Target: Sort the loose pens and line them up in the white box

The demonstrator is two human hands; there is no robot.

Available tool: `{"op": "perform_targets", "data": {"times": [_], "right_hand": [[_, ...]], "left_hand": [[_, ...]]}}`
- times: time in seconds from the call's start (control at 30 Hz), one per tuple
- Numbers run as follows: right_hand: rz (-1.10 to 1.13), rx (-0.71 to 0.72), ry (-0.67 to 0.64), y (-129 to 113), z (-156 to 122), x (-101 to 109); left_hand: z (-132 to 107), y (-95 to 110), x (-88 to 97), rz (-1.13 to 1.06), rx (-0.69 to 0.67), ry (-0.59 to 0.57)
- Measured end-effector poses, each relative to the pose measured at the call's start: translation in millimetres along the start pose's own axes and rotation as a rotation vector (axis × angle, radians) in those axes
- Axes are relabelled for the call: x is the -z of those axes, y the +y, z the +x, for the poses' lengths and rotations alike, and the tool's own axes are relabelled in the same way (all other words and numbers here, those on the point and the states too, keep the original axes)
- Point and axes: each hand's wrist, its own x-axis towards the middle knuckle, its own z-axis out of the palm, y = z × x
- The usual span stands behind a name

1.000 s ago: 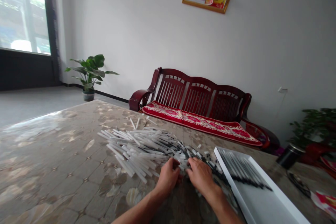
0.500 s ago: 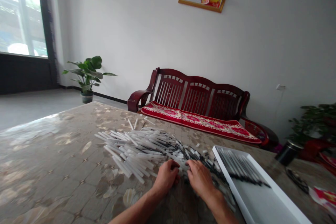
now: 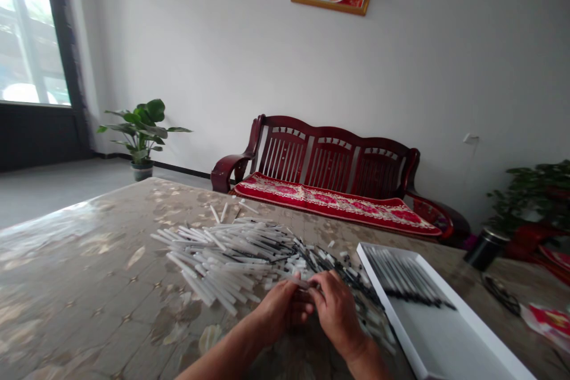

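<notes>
My left hand [image 3: 281, 310] and my right hand [image 3: 337, 312] meet over the near edge of a pile of pen parts, fingers pinched together. Between their fingertips is a slim, pale pen barrel [image 3: 297, 282], partly hidden by the fingers. Many whitish translucent pen barrels [image 3: 222, 255] lie heaped to the left and beyond my hands. Small white caps [image 3: 297, 263] lie just beyond my fingers. Black pen parts [image 3: 351, 276] are strewn beside my right hand, toward the tray.
A white tray [image 3: 449, 338] on the right holds a row of pens with black ends [image 3: 405, 279]. Beyond it on the table [image 3: 89, 285] stand a black cylinder [image 3: 486, 249], a dark cable [image 3: 501, 294] and a red-and-white packet [image 3: 547, 320]. A wooden bench [image 3: 333, 160] stands behind.
My hands have come together from slightly apart, and a pale pen barrel now shows between the fingertips. The camera view has shifted slightly.
</notes>
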Motion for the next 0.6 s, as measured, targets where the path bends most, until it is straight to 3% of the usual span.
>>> {"op": "perform_targets", "data": {"times": [0.13,0.23,0.37,0.47,0.6], "right_hand": [[0.069,0.139,-0.031,-4,-1,5],[0.130,0.140,0.009,5,-2,6],[0.008,-0.182,0.134,36,-4,11],[-0.105,-0.352,0.023,53,-6,16],[-0.209,-0.366,-0.125,48,-6,14]], "left_hand": [[-1,3,1.7,-0.033,0.016,-0.078],[0,2,1.4,-0.035,-0.085,-0.010],[-2,5,-0.7,-0.002,-0.207,0.142],[-2,12,-1.5,0.022,-0.253,0.217],[1,15,-0.3,-0.054,-0.230,0.215]]}}
